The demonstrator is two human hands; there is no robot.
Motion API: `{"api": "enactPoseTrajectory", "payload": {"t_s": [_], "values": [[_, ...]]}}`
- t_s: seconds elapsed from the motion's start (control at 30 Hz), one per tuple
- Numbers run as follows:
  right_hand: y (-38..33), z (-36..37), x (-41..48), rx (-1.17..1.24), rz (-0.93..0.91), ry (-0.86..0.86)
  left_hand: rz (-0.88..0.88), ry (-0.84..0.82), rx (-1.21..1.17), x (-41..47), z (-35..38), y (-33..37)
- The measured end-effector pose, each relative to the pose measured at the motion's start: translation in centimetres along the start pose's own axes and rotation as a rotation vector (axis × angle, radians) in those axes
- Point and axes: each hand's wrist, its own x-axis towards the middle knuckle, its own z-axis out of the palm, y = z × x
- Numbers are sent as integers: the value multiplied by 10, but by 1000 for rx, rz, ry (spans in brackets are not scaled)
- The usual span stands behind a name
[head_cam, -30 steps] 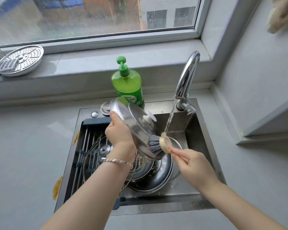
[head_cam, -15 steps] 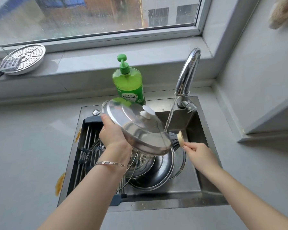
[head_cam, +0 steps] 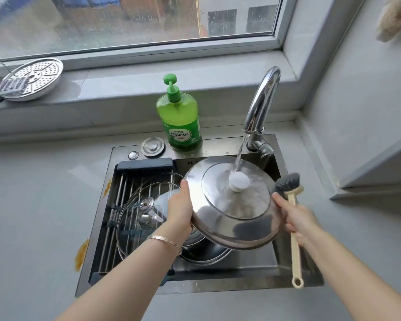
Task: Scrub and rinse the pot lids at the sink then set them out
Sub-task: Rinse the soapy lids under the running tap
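**Steel lid under running water**

The rectangular stainless-steel sink (head_cam: 218, 289) has a round glass lid (head_cam: 134, 205) lying on its rack at the left. Over the basin, a round stainless-steel pot lid (head_cam: 229, 218) tilts beneath the curved chrome tap (head_cam: 262, 100), and water strikes its white knob (head_cam: 239, 183). The left hand (head_cam: 180, 210) grips the lid's left rim. The right hand (head_cam: 295, 217) is curled round a cream-handled, grey-bristled brush (head_cam: 295, 251), held just beside the lid's right edge.

counter (head_cam: 33, 205): sink (head_cam: 218, 287), soap bottle (head_cam: 180, 121) on its rim | rack (head_cam: 119, 193): glass lids (head_cam: 146, 203), perhaps two | sill (head_cam: 125, 82): steamer plate (head_cam: 36, 77)
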Motion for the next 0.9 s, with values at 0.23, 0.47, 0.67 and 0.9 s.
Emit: {"api": "enactPoseTrajectory", "payload": {"t_s": [0.23,0.47,0.67,0.9], "values": [[-41,2,7,-290,-211,117,-106,-34,-70,-1,9,4],[-28,28,7,-231,-201,-40,178,-108,-192,-15,-13,30],[-3,31,-18,-487,-254,10,68,-125,-185,-38,-9,49],[-15,6,-79,-607,-550,-133,-127,-122,-155,-39,36,60]]}}
